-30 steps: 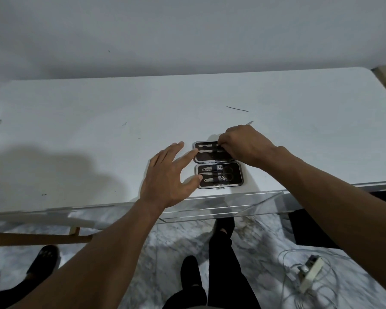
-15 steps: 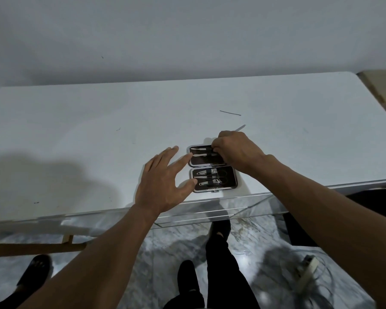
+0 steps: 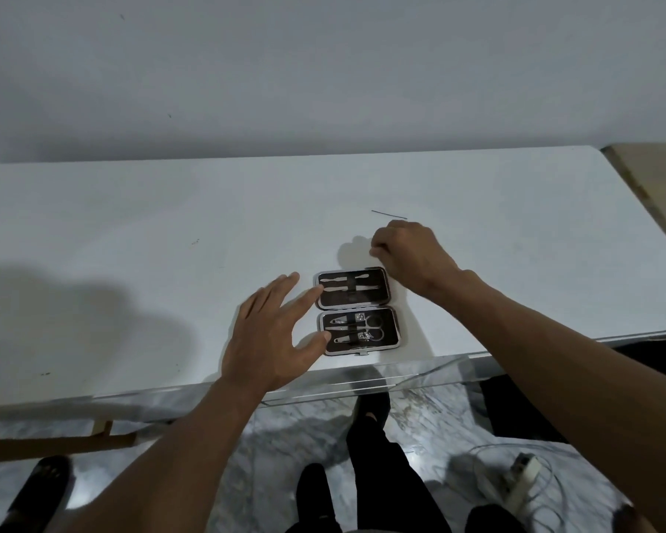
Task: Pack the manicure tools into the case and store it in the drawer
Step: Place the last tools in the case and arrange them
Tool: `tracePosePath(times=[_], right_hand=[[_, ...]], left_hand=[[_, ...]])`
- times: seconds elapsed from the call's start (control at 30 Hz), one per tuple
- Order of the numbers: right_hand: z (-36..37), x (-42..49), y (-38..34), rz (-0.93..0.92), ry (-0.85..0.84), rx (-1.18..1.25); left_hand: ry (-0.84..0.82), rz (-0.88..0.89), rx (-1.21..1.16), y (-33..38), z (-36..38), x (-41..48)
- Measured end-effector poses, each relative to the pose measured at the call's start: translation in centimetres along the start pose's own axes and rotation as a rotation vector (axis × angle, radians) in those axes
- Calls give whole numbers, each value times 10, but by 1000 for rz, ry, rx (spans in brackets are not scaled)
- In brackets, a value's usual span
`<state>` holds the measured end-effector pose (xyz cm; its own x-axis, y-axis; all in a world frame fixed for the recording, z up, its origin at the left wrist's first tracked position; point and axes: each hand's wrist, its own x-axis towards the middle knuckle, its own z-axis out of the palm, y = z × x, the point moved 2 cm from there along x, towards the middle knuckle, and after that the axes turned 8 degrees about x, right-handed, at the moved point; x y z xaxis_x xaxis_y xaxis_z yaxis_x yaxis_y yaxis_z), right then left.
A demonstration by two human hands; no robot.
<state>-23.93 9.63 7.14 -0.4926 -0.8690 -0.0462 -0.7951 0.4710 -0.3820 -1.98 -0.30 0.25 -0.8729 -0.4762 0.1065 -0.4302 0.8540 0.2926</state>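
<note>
The case (image 3: 357, 312) lies opened flat near the front edge of the white table (image 3: 131, 232), its two halves stacked one behind the other with the hinge running left to right between them. That puts the long axis of each half across the person's view, and the tools strapped inside follow it: two slim tools (image 3: 348, 285) in the far half lie lengthwise, and in the near half the scissors (image 3: 370, 328) and clippers lie the same way, the scissor loops toward the right. A small clasp tab sits on the near edge, facing the person.

The left hand (image 3: 273, 340) is spread open and holds nothing; its forefinger tip rests at the left end of the far half and its thumb at the left end of the near half, which looks like steadying, so the light case does not slide while a tool is pushed under a strap. The right hand (image 3: 408, 255) is beyond the case over the table, fingers curled closed with the tips pinched together (the spot where a loose tool would be). Whether they actually grip anything I cannot tell, since the hand covers it.

Farther back a thin dark line (image 3: 389, 215) lies on the table, slanting slightly down to the right; it may be a tool or only a mark. The lower part of the far half appears unfilled, so packing seems unfinished.
</note>
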Motion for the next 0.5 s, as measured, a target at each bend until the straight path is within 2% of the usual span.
tracePosePath(times=[0.1, 0.23, 0.5], right_hand=[[-12, 19, 23, 133, 54, -72], [-19, 44, 48, 261, 18, -92], [-22, 74, 55, 304, -99, -138]], left_hand=[[-12, -7, -10, 1, -1, 1], [-28, -5, -5, 0, 0, 2], [-43, -4, 13, 0, 1, 2]])
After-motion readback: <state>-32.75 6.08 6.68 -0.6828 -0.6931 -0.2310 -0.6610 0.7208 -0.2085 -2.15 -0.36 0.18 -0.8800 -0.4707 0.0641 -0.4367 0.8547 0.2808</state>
